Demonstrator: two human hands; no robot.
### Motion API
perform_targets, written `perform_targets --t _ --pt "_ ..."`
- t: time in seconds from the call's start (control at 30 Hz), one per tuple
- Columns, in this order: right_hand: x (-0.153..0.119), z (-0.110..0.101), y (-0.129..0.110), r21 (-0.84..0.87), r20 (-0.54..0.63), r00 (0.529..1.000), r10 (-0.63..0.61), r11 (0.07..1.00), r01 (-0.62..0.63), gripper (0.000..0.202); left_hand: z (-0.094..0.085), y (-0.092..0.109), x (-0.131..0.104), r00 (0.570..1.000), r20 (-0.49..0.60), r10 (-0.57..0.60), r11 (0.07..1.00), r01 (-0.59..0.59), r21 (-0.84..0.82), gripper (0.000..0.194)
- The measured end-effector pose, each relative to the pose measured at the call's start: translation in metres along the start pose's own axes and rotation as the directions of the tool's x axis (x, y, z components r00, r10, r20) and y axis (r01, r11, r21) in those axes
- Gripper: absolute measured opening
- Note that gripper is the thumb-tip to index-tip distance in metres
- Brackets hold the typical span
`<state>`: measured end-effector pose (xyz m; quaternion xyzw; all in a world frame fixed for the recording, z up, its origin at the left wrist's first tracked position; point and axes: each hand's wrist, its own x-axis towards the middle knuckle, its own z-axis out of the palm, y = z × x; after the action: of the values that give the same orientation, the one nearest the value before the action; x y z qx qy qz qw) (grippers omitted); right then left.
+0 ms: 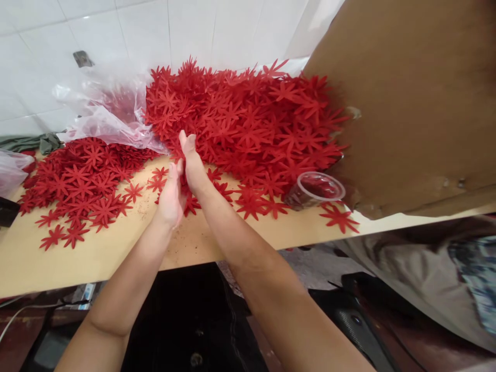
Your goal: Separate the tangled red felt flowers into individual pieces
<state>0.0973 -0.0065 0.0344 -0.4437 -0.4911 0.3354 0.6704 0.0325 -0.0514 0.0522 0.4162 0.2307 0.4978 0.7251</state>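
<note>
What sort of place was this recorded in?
Probably a small craft workshop, perhaps at home: heaps of red flower-shaped cutouts lie on a light-topped table beside a white tiled wall.

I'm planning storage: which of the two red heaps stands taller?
The right heap, beside the cardboard; it rises well above the left heap, which spreads low over the table.

Red flower-shaped cutouts, loosely heaped

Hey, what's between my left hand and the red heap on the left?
In the head view, a few loose red cutouts lie between your left hand and the left-hand heap, with speckled tabletop around them.
</note>
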Motion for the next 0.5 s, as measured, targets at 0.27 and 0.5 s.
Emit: perform_targets --t 0.27,0.5 --pt "0.015 0.0 0.004 0.065 -0.092 0.99 0.108 0.993 -0.102 0.072 -0.033 0.001 0.025 0.945 -0.299 -0.132 0.982 0.166 0.091 0.022" --pt "-0.032 -0.091 -0.057 -0.736 -0.03 0.972 -0.235 0.663 0.138 0.032 -0.059 0.007 0.034 0.971 -0.234 0.037 0.9 0.069 0.43 0.022"
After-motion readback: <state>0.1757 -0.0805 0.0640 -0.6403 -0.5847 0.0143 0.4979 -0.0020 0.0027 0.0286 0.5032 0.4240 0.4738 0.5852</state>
